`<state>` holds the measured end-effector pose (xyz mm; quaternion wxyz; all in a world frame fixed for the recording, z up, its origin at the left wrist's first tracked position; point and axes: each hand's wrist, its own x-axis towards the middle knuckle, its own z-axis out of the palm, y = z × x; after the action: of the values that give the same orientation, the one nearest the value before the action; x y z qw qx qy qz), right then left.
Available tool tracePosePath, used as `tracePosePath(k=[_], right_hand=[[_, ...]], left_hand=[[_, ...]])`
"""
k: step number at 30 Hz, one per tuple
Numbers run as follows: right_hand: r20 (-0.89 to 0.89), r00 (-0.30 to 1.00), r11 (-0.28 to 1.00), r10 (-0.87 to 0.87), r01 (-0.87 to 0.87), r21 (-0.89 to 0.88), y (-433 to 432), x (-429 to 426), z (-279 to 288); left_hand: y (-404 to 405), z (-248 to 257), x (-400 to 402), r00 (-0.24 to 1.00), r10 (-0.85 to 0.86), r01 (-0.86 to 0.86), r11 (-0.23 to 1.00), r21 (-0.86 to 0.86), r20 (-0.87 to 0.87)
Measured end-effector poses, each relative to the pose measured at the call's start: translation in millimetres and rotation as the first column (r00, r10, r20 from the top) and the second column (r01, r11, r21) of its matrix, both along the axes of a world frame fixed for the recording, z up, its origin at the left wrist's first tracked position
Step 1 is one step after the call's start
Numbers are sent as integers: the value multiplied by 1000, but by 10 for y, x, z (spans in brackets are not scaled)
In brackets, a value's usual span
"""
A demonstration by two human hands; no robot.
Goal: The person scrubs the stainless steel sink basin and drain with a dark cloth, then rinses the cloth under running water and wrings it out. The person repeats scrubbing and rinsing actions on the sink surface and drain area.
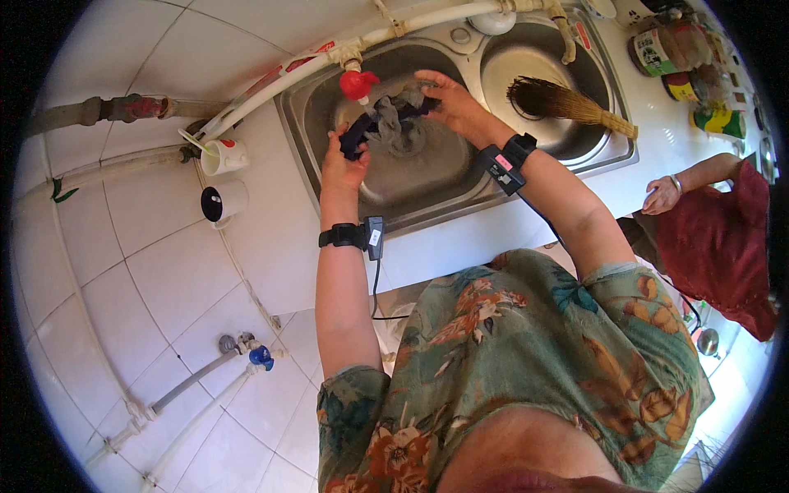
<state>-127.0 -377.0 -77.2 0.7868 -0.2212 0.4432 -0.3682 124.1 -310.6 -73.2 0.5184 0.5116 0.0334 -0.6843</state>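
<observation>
A dark cloth with wet grey parts (389,126) is stretched between my hands over the left basin of a stainless steel double sink (394,206). My left hand (345,161) grips its dark end on the left. At the cloth's right end, my right hand (453,105) has hold of it, with some fingers spread. The red-handled tap (357,85) has its spout just above the cloth. Below the cloth, the basin floor looks wet. Both wrists wear black straps with small cabled devices.
A straw brush (570,108) lies across the right basin. Two mugs (223,156) stand left of the sink, and jars (666,50) stand at the far right. Another person in a dark red top (715,240) rests a hand near the counter's edge. Pipes run along the tiled wall.
</observation>
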Motion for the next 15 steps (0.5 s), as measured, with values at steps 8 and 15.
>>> tracePosePath(k=[8,15], right_hand=[[-138,990,992,5,-22,-121,64,-122,192],[366,931,999,-11,25,-32,103,-4,218]], left_hand=[[52,-96,134,987,92,-84,994,-66,131],[228,-130,48,530,-339,459,886,73,777]])
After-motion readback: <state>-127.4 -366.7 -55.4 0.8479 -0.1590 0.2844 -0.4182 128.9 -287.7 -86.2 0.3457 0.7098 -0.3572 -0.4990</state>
